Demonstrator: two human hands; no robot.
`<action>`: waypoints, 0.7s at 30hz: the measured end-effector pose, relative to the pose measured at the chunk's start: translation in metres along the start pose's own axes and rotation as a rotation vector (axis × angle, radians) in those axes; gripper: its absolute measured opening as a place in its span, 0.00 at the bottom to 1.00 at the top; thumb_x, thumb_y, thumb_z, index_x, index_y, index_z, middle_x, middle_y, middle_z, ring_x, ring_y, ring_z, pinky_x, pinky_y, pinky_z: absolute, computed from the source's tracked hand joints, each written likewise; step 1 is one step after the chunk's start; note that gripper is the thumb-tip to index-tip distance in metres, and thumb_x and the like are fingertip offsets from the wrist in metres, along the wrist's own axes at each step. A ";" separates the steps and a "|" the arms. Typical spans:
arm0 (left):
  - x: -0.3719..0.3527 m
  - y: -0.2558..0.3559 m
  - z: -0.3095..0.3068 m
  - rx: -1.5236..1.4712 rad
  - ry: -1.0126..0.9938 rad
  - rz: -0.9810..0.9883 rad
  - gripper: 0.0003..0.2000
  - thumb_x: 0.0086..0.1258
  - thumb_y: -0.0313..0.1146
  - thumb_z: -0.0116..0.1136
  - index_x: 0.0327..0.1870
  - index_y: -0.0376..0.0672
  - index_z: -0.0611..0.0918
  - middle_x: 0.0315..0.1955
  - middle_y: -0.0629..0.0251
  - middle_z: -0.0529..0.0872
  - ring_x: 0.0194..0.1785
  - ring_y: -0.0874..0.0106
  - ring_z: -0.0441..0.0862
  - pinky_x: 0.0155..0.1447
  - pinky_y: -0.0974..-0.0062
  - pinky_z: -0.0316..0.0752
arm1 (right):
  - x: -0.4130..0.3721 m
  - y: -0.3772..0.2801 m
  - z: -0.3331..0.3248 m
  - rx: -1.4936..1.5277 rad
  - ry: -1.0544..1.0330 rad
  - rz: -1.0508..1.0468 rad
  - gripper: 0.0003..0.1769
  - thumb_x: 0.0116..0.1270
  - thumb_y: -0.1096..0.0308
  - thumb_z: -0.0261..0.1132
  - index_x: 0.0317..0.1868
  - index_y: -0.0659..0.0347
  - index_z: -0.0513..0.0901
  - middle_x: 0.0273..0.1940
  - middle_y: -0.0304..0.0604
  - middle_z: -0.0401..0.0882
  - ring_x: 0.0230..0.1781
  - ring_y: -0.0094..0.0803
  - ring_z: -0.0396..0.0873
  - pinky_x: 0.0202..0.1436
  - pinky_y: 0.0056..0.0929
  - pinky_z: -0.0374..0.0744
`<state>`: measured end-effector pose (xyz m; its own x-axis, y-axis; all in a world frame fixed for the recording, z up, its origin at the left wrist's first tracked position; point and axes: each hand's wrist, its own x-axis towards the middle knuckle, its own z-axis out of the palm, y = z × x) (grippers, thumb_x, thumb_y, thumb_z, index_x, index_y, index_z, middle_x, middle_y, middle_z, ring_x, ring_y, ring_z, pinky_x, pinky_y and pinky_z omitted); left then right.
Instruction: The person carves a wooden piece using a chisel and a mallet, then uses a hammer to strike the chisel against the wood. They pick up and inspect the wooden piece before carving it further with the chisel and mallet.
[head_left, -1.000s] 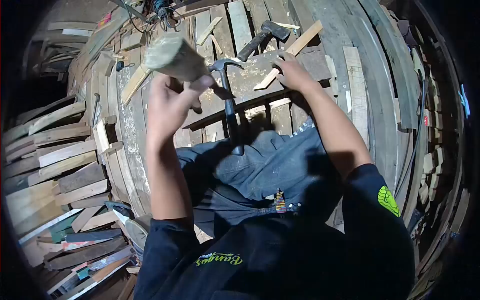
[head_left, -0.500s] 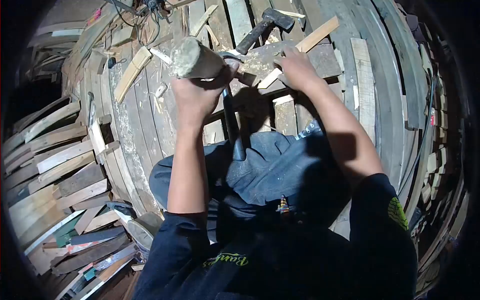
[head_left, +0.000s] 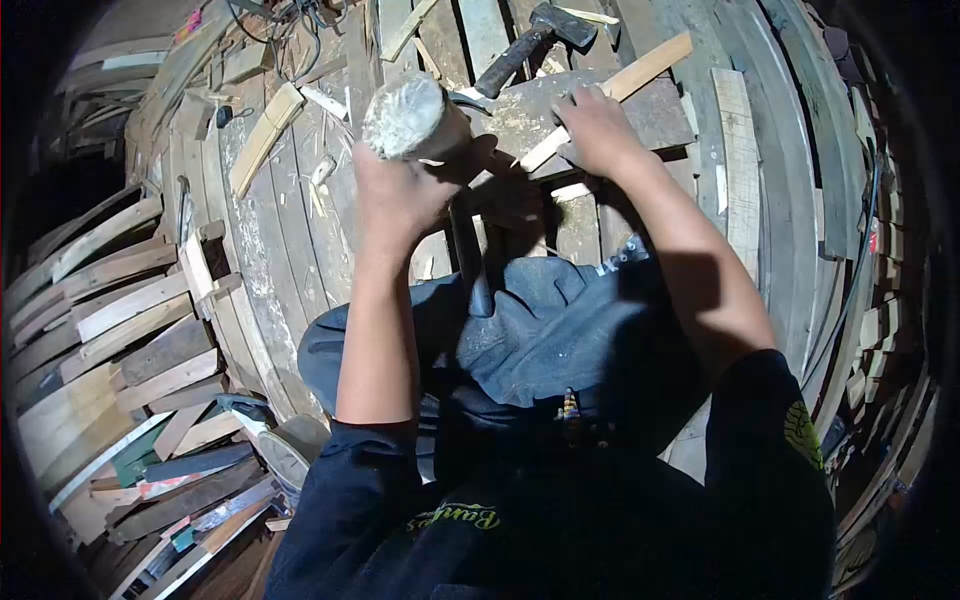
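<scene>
In my left hand (head_left: 400, 195) is a thick round wooden mallet (head_left: 415, 115), its frayed pale end tilted up towards me. The fingers wrap it from below, and its far part is hidden. My right hand (head_left: 598, 132) grips a narrow wooden strip (head_left: 650, 68) that slants across a broad worn board (head_left: 650, 115). The strip's lower end lies near the mallet, in shadow. Under my left hand, a claw hammer (head_left: 470, 255) has its dark handle pointing at my lap; its head is partly covered. A hatchet (head_left: 535, 45) lies just beyond the board.
Split wood pieces (head_left: 265, 140) and chips lie on the slatted planks (head_left: 260, 250). Offcuts are piled at the left (head_left: 140, 310), beside a round container (head_left: 290, 450). A pale plank (head_left: 737, 160) lies to the right. Cables (head_left: 300, 45) run at the top left.
My left hand and the mallet have shifted slightly right. My right hand keeps its grip on the strip, and the whole view has moved a little.
</scene>
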<state>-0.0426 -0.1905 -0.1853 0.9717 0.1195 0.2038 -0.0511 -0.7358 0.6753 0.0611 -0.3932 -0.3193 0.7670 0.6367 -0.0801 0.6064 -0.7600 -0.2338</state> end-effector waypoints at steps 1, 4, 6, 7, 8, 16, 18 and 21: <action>0.000 0.000 0.002 0.001 -0.002 0.002 0.18 0.48 0.37 0.77 0.36 0.37 0.83 0.29 0.62 0.87 0.33 0.73 0.85 0.40 0.74 0.79 | 0.000 0.000 -0.001 0.001 0.001 0.002 0.32 0.54 0.65 0.70 0.60 0.61 0.74 0.58 0.56 0.70 0.62 0.55 0.66 0.65 0.46 0.67; -0.001 0.001 0.007 -0.074 0.007 -0.037 0.18 0.49 0.37 0.77 0.36 0.37 0.84 0.29 0.62 0.87 0.33 0.72 0.85 0.41 0.74 0.79 | 0.000 0.001 0.001 0.012 0.000 -0.003 0.31 0.53 0.62 0.71 0.58 0.61 0.75 0.55 0.54 0.71 0.59 0.52 0.68 0.63 0.45 0.69; -0.002 0.004 0.010 -0.052 0.064 -0.043 0.17 0.49 0.37 0.76 0.34 0.37 0.84 0.28 0.62 0.87 0.33 0.72 0.86 0.40 0.73 0.79 | -0.001 0.001 0.002 0.025 0.014 -0.005 0.31 0.53 0.62 0.71 0.58 0.61 0.75 0.55 0.54 0.71 0.59 0.53 0.68 0.63 0.45 0.69; -0.002 0.004 0.012 -0.050 0.063 -0.042 0.17 0.49 0.37 0.76 0.34 0.37 0.84 0.28 0.62 0.87 0.33 0.72 0.86 0.40 0.73 0.79 | -0.001 0.001 0.001 0.036 0.027 -0.009 0.31 0.53 0.62 0.71 0.57 0.62 0.76 0.55 0.54 0.71 0.59 0.53 0.68 0.63 0.45 0.69; -0.002 0.003 0.014 -0.055 0.064 -0.058 0.16 0.49 0.37 0.76 0.34 0.38 0.84 0.27 0.62 0.87 0.32 0.71 0.86 0.39 0.73 0.79 | -0.001 0.001 0.000 0.046 -0.006 0.001 0.31 0.53 0.62 0.71 0.58 0.61 0.75 0.56 0.54 0.71 0.60 0.53 0.67 0.63 0.45 0.69; -0.004 0.014 0.023 -0.015 0.124 -0.085 0.16 0.49 0.37 0.76 0.32 0.38 0.83 0.24 0.65 0.86 0.27 0.72 0.83 0.35 0.74 0.77 | -0.001 -0.002 0.000 -0.004 0.000 0.011 0.31 0.55 0.64 0.69 0.61 0.61 0.74 0.56 0.54 0.71 0.61 0.52 0.66 0.64 0.45 0.68; -0.004 0.011 0.027 0.065 0.218 0.059 0.15 0.50 0.36 0.76 0.31 0.37 0.82 0.23 0.64 0.85 0.26 0.73 0.82 0.34 0.75 0.76 | -0.001 -0.003 -0.004 -0.002 -0.020 0.016 0.31 0.55 0.65 0.68 0.61 0.61 0.74 0.56 0.54 0.71 0.61 0.52 0.66 0.64 0.45 0.68; -0.003 0.010 0.028 -0.014 0.217 0.044 0.15 0.50 0.35 0.76 0.30 0.36 0.82 0.23 0.64 0.85 0.26 0.74 0.82 0.34 0.75 0.76 | -0.001 -0.003 -0.007 0.041 -0.047 0.022 0.31 0.54 0.67 0.68 0.61 0.61 0.74 0.56 0.54 0.71 0.61 0.51 0.66 0.64 0.45 0.68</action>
<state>-0.0401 -0.2168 -0.1988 0.8961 0.2291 0.3803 -0.0971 -0.7347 0.6715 0.0598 -0.3927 -0.3119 0.7689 0.6258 -0.1312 0.5795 -0.7687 -0.2706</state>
